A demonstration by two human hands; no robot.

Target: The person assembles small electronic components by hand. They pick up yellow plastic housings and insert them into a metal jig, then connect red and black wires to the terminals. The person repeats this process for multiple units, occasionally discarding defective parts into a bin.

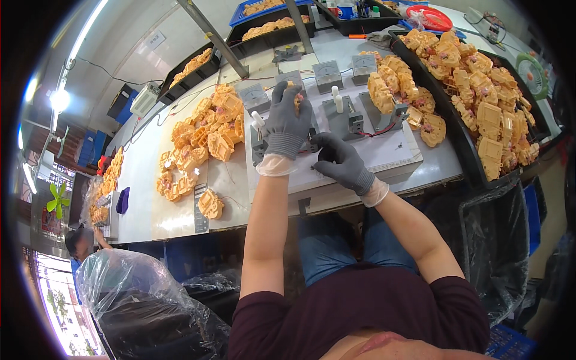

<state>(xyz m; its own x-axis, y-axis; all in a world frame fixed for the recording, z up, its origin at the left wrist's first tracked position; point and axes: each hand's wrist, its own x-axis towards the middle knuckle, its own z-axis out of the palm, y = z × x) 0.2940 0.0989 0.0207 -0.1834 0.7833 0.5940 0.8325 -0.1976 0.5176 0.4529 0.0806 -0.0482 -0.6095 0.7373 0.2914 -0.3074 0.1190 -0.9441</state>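
My left hand, in a grey knit glove, is closed around an orange-tan molded plastic part that shows pinkish bits between the fingers. It is over a grey test fixture, mostly hidden beneath it. My right hand, also gloved, is curved with thumb and forefinger apart; its fingertips are beside a small black piece of the fixture. Whether they touch it, I cannot tell. To the right stands another fixture with a white-knobbed lever and red and black wires. Several analog meters line the back of the white board.
A heap of similar parts lies left on the table; more stand beside the right fixture. A large black tray of parts fills the right side. Further trays stand at the back. A plastic-covered chair and a person are at left.
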